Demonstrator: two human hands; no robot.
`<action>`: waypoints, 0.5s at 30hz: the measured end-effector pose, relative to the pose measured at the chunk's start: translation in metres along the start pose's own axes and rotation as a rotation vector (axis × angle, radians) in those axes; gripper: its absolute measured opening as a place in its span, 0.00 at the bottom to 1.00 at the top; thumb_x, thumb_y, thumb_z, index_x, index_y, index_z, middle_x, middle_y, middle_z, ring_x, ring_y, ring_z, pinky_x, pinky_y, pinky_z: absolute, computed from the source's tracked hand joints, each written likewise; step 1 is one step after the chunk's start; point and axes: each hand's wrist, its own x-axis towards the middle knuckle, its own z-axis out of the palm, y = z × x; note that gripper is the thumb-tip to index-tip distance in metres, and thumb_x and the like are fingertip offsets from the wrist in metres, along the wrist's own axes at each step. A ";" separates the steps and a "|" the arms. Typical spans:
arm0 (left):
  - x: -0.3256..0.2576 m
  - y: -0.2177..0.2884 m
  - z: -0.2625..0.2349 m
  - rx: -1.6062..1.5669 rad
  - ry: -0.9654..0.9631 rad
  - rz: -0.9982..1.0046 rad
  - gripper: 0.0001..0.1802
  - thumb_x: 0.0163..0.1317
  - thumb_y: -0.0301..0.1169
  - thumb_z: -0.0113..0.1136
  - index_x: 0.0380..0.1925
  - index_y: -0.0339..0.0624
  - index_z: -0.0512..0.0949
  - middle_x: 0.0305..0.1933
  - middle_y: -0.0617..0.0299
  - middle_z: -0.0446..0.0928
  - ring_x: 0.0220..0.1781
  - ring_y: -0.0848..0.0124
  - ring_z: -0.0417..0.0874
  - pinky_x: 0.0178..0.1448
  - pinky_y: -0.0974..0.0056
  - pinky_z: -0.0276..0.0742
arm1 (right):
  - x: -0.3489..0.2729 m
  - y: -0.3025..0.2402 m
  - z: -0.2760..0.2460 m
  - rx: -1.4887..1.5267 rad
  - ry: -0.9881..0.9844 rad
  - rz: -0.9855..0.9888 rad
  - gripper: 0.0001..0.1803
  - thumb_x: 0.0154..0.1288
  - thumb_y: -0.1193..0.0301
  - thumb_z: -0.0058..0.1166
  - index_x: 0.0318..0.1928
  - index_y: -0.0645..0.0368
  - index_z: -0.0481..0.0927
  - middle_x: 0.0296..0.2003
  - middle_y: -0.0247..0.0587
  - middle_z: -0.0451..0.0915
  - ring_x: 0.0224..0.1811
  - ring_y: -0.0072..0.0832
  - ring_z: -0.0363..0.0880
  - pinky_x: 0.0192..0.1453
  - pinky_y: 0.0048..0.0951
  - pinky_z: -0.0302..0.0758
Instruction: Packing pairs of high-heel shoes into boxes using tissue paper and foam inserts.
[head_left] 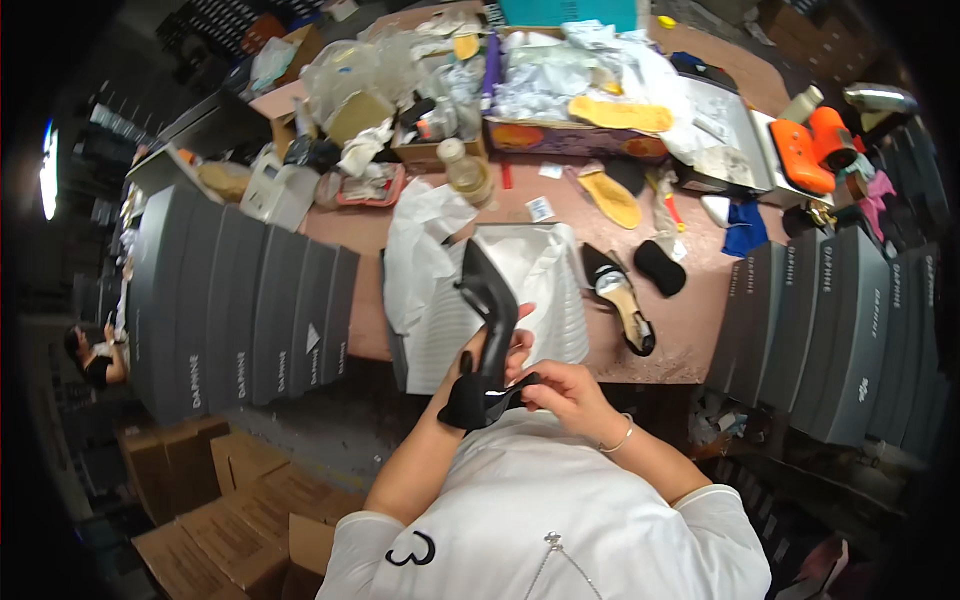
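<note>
We are holding a black high-heeled shoe [490,300] in front of the torso, over the near edge of the bench [680,345]. With the left hand [518,345] we are supporting the shoe from behind; its grip is closing around the body, and the fingers are showing along the right side. With the right hand [567,392] we are pinching a narrow black strap [522,384] at the lower end of the shoe; this grip is narrow, the thumb and fingertips meeting on the strap. Beyond the hands, an open box [560,335] with a white lining is lying on the bench, and white paper [425,240] is spreading over its left side. To the right of the box, a second black shoe [632,318] is resting with white filling inside, just beside a black oval pad [660,268]. Behind the box, a bottle [466,178] is standing upright, and a yellow insole [612,202] is lying to its right. Gray boxes [205,300] are flanking the work area on both sides.
</note>
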 end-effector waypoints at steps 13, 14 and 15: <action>0.002 -0.021 0.039 0.188 0.432 0.136 0.30 0.67 0.35 0.54 0.66 0.43 0.56 0.39 0.58 0.76 0.34 0.63 0.80 0.42 0.56 0.79 | 0.036 -0.008 -0.177 -1.066 0.568 -0.148 0.22 0.54 0.68 0.63 0.48 0.62 0.76 0.45 0.49 0.78 0.49 0.44 0.77 0.53 0.37 0.74; 0.007 -0.015 0.039 0.194 0.449 0.148 0.31 0.68 0.37 0.54 0.66 0.43 0.56 0.40 0.57 0.75 0.35 0.62 0.80 0.42 0.56 0.79 | 0.037 0.008 -0.213 -1.218 0.671 -0.117 0.22 0.51 0.69 0.64 0.47 0.61 0.75 0.45 0.49 0.77 0.50 0.46 0.75 0.53 0.40 0.73; 0.014 -0.008 0.040 0.199 0.463 0.165 0.31 0.68 0.38 0.54 0.66 0.43 0.56 0.40 0.57 0.75 0.36 0.62 0.80 0.43 0.55 0.79 | 0.036 0.020 -0.244 -1.372 0.775 -0.088 0.23 0.48 0.70 0.64 0.46 0.60 0.75 0.45 0.49 0.76 0.50 0.48 0.73 0.54 0.43 0.72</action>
